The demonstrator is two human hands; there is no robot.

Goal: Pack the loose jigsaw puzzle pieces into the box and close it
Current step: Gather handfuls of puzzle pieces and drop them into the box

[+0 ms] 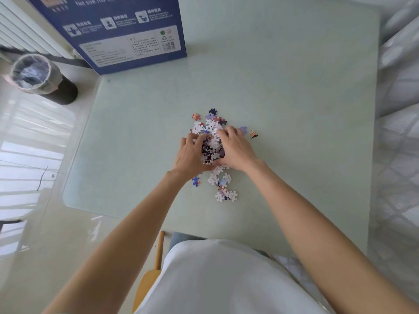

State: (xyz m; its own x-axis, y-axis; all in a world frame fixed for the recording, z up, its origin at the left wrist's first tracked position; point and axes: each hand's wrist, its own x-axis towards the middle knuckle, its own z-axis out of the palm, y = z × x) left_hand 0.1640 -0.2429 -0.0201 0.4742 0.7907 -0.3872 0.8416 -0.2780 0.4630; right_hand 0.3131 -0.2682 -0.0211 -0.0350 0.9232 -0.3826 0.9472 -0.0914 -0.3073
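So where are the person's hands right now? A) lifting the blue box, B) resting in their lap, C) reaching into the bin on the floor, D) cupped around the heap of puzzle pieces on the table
D: the left hand and right hand curl around the heap of puzzle pieces on the table; the blue box stands untouched beyond them.

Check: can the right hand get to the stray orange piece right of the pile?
Probably yes. The orange piece lies alone on bare table, just beyond the right hand, nothing between. But that hand and the left hand are cupping the pile.
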